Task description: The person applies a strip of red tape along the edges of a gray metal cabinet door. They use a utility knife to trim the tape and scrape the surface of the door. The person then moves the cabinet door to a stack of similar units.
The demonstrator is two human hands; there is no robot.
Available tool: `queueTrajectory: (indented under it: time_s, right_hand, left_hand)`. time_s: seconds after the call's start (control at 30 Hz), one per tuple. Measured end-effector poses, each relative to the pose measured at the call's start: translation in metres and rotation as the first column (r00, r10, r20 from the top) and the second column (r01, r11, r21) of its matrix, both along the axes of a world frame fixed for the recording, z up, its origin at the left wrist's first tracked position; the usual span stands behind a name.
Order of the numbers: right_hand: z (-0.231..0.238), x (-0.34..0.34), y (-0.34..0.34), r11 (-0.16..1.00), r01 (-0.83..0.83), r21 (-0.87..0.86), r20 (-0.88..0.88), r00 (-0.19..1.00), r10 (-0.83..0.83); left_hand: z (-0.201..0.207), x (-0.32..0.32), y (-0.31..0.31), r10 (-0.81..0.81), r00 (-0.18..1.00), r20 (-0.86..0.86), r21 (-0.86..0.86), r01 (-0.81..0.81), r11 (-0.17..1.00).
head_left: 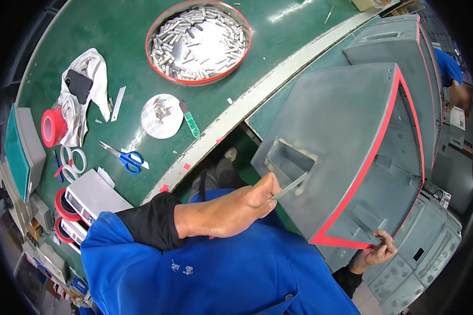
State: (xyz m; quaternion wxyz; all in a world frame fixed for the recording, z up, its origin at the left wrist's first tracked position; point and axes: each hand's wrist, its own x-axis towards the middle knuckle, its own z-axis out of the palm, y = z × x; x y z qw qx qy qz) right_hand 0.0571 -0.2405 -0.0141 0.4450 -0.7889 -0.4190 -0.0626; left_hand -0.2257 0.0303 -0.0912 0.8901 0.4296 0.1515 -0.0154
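Two bare hands work well apart at a grey box (326,115), a matt, sheet-metal-looking shell with rounded corners, beside the worktop (115,31) along its pale, chipped right-hand edge. Between thumb and fingers, the left hand (249,203) pinches a thin, flat strip (291,186) whose far end meets the rim of a rectangular recess (288,160), ringed with rough beige patches. Fingers of the right hand (374,253) curl over the box's lower lip, where smooth red edging (344,242) frames the open side.

On the glossy green worktop, near its far edge, a round tin (211,48) with a red rim holds small metallic cylinders (165,55). Nearer the pale edge, a white disc (157,127) bears faint repeated lettering, beside a green-handled knife (190,121). Toward the left edge lie blue-handled scissors (131,161) and a crumpled white cloth (97,79) under a dark phone (79,86). White characters are stitched on the blue jacket (220,283).
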Motion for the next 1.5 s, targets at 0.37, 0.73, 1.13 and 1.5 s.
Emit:
queueTrajectory:
  time_s: [0.37,0.73,1.13,1.5]
  right_hand:
    - [0.001,-0.003,0.004,0.998,0.038,-0.043,0.016,0.999,-0.037]
    - [0.000,0.000,0.001,1.000,0.016,0.004,-0.031,0.999,-0.016]
    - [-0.001,0.005,-0.004,0.999,-0.045,0.012,-0.043,0.998,0.045]
    - [0.001,0.003,-0.001,1.000,-0.009,-0.009,-0.015,1.000,0.009]
  left_hand:
    - [-0.003,0.010,0.002,-0.030,0.999,-0.028,0.004,0.030,1.000]
    - [-0.003,0.016,0.001,0.052,0.998,0.018,0.109,-0.053,0.993]
    - [0.003,0.012,-0.005,0.038,0.999,-0.021,0.123,-0.035,0.992]
    - [-0.004,0.008,-0.015,0.104,0.994,0.045,0.225,-0.112,0.968]
